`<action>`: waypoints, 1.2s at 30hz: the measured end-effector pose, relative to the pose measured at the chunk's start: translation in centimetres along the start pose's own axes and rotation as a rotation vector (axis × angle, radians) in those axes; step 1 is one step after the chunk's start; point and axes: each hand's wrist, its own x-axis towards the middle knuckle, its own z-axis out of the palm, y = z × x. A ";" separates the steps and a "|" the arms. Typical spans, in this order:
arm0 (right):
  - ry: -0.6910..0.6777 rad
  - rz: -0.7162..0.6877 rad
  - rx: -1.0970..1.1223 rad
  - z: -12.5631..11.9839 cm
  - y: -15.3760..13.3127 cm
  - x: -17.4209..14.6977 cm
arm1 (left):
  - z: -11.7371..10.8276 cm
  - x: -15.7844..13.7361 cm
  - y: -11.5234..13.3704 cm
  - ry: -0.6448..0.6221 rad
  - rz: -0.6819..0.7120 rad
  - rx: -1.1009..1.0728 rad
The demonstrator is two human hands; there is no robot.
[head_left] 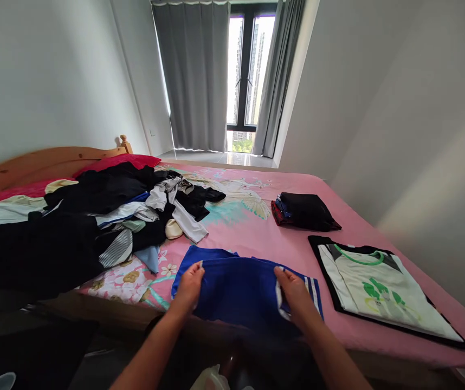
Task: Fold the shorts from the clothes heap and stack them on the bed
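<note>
A blue garment with white side stripes (pixel 236 287), possibly shorts or trousers, is stretched between my two hands at the near edge of the bed. Part of it lies on the sheet, and the nearer part hangs over the edge. My left hand (pixel 192 284) pinches its left side, fingers closed on the cloth. On the right, my right hand (pixel 291 290) grips the other side beside the white stripes. The lower end of the garment is dark and hard to make out.
A heap of loose clothes (pixel 106 211) covers the bed's left side. Toward the right lie a folded dark stack (pixel 305 211) and a flat pile topped by a white T-shirt (pixel 382 287) with green print. The pink bedsheet (pixel 249 238) shows between them. A wooden headboard (pixel 53 162) stands left.
</note>
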 end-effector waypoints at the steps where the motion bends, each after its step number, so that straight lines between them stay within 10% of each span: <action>1: -0.009 -0.021 -0.019 1.3 1.0 -1.2 | 1.0 -1.5 -0.9 -0.009 0.042 0.046; 7: -0.194 -0.195 -0.164 5.9 4.3 -6.5 | 4.2 -8.7 -2.9 -0.124 0.252 0.484; 20: -0.174 -0.166 -0.118 5.7 4.8 -8.0 | 3.7 -10.2 -2.0 -0.094 0.526 0.688; 36: -0.189 0.395 0.412 2.3 4.3 -5.1 | 4.9 -12.5 -2.9 -0.257 0.995 0.918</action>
